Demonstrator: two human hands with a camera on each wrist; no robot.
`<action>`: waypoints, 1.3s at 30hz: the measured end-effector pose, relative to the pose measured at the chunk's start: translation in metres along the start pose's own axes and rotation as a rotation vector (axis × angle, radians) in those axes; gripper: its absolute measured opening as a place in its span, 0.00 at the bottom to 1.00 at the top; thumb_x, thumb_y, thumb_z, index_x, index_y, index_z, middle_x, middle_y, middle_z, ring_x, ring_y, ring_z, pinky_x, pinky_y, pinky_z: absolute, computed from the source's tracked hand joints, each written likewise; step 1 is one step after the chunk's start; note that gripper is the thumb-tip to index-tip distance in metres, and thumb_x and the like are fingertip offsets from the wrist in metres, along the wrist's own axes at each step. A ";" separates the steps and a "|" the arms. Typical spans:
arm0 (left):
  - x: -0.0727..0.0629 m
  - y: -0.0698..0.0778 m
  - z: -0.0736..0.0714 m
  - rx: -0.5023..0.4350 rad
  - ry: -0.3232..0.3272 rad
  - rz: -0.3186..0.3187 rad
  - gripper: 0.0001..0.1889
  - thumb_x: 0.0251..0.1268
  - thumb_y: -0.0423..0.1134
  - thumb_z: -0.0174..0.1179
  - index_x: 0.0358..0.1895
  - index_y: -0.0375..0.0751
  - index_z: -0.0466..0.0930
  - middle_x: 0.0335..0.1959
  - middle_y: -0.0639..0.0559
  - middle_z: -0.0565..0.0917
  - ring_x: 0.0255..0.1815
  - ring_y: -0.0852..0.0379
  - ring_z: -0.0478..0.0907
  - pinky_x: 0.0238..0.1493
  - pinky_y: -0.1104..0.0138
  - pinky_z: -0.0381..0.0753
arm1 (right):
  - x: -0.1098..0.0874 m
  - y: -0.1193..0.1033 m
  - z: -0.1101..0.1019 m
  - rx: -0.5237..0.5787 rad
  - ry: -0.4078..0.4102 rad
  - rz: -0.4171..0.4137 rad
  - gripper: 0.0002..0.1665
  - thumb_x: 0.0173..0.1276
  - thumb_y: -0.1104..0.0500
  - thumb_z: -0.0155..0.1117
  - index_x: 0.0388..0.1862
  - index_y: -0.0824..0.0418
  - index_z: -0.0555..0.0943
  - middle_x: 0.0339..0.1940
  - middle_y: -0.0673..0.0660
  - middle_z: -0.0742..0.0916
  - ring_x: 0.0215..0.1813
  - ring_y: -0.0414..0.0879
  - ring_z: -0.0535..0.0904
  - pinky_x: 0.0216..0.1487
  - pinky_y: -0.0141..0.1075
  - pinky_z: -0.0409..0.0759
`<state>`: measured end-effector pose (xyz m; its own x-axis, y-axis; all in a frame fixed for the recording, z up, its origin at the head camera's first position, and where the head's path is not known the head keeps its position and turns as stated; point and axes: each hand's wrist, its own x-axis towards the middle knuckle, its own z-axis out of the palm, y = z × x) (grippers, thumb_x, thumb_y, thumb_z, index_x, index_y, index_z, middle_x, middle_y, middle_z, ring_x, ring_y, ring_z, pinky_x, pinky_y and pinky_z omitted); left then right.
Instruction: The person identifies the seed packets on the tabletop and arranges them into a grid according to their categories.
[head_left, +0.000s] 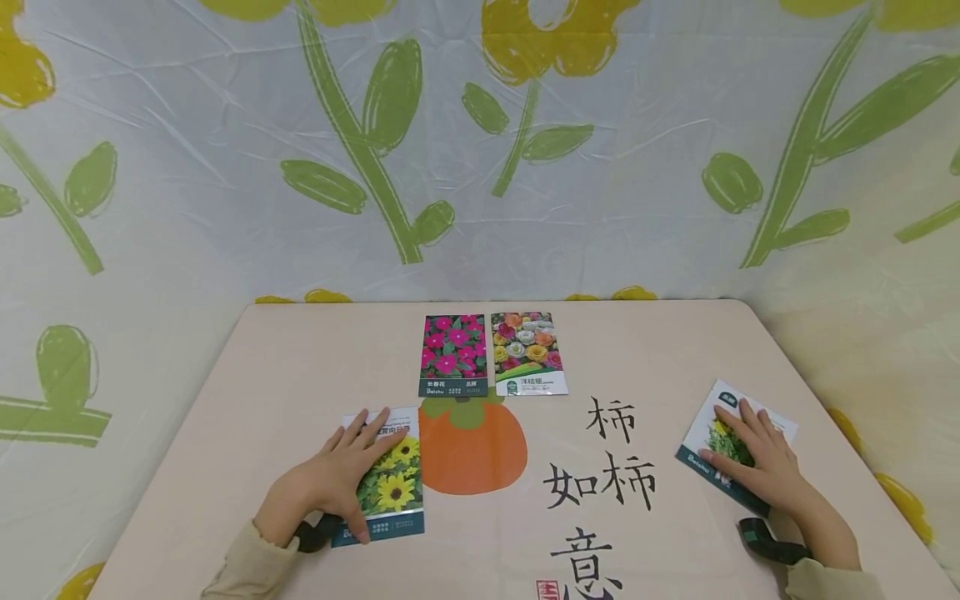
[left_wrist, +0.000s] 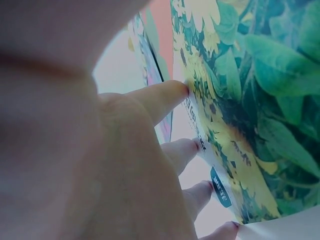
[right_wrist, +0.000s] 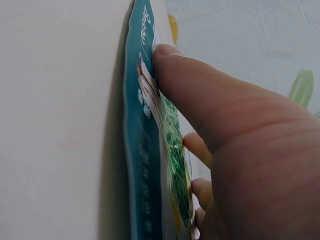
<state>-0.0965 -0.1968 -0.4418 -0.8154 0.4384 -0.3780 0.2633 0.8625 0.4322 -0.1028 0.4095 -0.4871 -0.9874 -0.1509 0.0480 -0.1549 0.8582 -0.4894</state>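
Note:
My left hand (head_left: 335, 473) lies with fingers spread on a seed packet (head_left: 397, 483) showing yellow sunflowers, left of the printed persimmon. In the left wrist view the fingertips (left_wrist: 181, 90) touch the packet near its printed top end. Over at the right side of the table, my right hand (head_left: 765, 461) rests on a tilted seed packet (head_left: 702, 446) with a white top, a green plant picture and a dark teal band. The right thumb (right_wrist: 175, 67) presses by that teal band (right_wrist: 140, 150) in the right wrist view, the other fingers reaching across the packet.
Two more seed packets lie side by side at the back: one with pink flowers (head_left: 453, 354), one with multicoloured blooms (head_left: 527, 352). The pale tablecloth (head_left: 300, 358) bears an orange persimmon print (head_left: 472, 454) and black characters (head_left: 600, 487). A flower-patterned curtain (head_left: 615, 208) hangs behind the table.

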 end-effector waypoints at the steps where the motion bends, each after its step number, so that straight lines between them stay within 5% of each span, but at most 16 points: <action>1: 0.001 0.000 0.000 0.000 -0.001 0.004 0.68 0.22 0.52 0.86 0.79 0.56 0.56 0.82 0.46 0.41 0.80 0.36 0.33 0.74 0.37 0.38 | 0.000 0.000 0.000 0.000 -0.001 0.001 0.46 0.68 0.47 0.63 0.75 0.68 0.59 0.77 0.79 0.48 0.75 0.78 0.31 0.61 0.79 0.29; 39: 0.013 0.020 0.002 0.040 -0.037 0.067 0.69 0.22 0.53 0.86 0.79 0.56 0.55 0.82 0.48 0.40 0.80 0.38 0.32 0.75 0.39 0.38 | 0.000 -0.001 0.000 -0.002 -0.003 0.017 0.46 0.67 0.46 0.63 0.75 0.67 0.59 0.77 0.79 0.48 0.76 0.77 0.31 0.61 0.80 0.32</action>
<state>-0.1007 -0.1734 -0.4395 -0.7762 0.5034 -0.3796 0.3374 0.8402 0.4244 -0.1023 0.4089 -0.4871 -0.9898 -0.1374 0.0371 -0.1379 0.8618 -0.4881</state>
